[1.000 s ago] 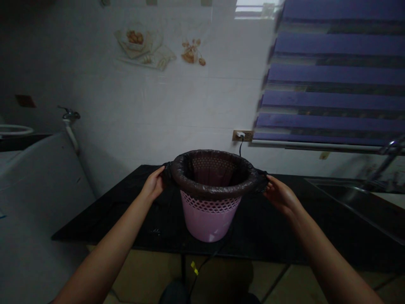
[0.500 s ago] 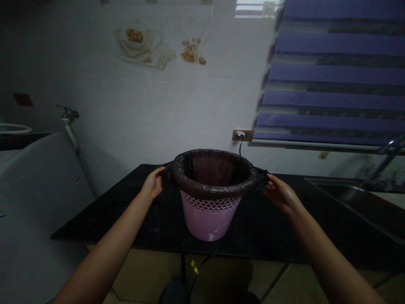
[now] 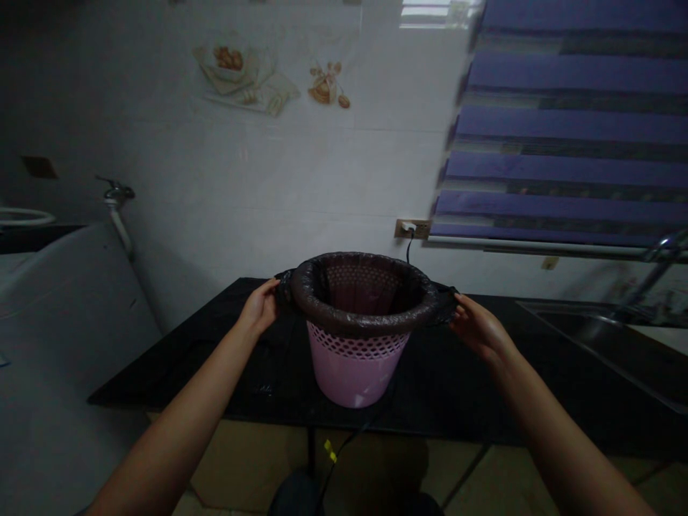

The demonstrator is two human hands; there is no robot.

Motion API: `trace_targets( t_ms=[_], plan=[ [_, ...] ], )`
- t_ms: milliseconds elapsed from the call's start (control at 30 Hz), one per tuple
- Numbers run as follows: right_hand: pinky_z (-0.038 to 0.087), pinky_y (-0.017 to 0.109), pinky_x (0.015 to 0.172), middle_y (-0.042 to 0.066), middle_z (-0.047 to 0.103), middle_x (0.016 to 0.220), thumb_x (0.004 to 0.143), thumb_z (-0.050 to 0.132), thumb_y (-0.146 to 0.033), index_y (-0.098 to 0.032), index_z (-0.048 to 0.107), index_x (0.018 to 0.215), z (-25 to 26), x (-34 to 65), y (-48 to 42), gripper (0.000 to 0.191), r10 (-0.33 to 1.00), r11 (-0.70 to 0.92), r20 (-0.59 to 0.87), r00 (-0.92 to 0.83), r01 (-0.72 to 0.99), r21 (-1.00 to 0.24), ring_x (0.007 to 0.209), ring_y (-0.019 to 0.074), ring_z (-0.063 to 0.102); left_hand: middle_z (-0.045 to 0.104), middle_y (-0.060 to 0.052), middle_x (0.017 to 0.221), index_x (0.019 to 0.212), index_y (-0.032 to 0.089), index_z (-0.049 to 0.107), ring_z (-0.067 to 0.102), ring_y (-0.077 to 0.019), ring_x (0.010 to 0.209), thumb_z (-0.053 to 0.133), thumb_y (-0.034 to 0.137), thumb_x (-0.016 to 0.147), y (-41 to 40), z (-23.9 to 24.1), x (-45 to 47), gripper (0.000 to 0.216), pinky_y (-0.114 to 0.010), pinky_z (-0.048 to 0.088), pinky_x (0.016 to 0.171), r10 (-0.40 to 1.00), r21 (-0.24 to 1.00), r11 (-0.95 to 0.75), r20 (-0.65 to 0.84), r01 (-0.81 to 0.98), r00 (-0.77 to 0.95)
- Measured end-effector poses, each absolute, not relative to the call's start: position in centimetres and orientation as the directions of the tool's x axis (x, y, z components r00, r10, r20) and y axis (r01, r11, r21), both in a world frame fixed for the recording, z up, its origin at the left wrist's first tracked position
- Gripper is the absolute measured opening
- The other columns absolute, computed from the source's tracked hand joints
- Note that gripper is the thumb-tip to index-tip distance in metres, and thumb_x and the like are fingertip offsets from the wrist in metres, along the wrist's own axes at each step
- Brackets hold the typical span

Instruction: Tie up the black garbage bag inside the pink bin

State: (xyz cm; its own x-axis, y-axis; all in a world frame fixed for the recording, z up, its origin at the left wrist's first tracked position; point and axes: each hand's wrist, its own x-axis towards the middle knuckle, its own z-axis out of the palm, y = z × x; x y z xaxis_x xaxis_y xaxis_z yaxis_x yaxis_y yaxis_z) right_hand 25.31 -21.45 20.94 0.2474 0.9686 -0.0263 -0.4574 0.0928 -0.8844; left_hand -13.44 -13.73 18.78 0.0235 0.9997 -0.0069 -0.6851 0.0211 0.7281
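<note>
A pink plastic wastebasket (image 3: 352,376) with a perforated upper band stands upright on the black countertop. Its inside is lined with a dark, thin garbage bag (image 3: 357,326), folded outward over the rim all the way round. My left hand (image 3: 261,308) pinches a gathered piece of the bag at the left side of the rim. On the opposite side, my right hand (image 3: 476,326) grips another gathered corner between thumb and fingers. Both pieces stretch outward from the rim.
The black countertop (image 3: 456,401) runs to a metal sink (image 3: 596,333) with a faucet (image 3: 650,276) at right. A white appliance (image 3: 69,344) stands at left below a wall tap (image 3: 115,192). Behind is a tiled wall with a socket (image 3: 413,229); a cord (image 3: 344,444) hangs over the front edge.
Almost nothing differs. Both hands keep their hold on the bag's sides, and the wastebasket stays where it was.
</note>
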Motion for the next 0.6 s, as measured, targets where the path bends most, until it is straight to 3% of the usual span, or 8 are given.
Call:
trace_targets(
  t_ms=[300,600],
  plan=[
    [0.039,0.020,0.049,-0.003,0.054,0.055,0.066,0.070,-0.018,-0.020,0.055,0.067,21.3,25.4,-21.4,0.015,0.970,0.105,-0.010,0.243,-0.457,-0.883,0.051,0.0080,0.047,0.061,0.002,0.058,0.074,0.014,0.058,0.057,-0.0089,0.048,0.047,0.007,0.077,-14.3,19.8,-13.0,0.013,-0.025,0.051,0.064,0.999,0.729,-0.005,-0.025,-0.685,-0.035],
    [0.038,0.019,0.047,-0.004,0.055,0.054,0.066,0.068,-0.017,-0.021,0.054,0.067,21.8,25.1,-21.6,0.014,0.964,0.111,-0.016,0.266,-0.456,-0.883,0.049,0.0075,0.049,0.060,0.002,0.056,0.076,0.013,0.058,0.055,-0.0077,0.046,0.047,0.008,0.077,-14.2,20.2,-13.2,0.011,-0.018,0.044,0.047,0.999,0.733,-0.019,-0.004,-0.679,-0.032]
  ],
)
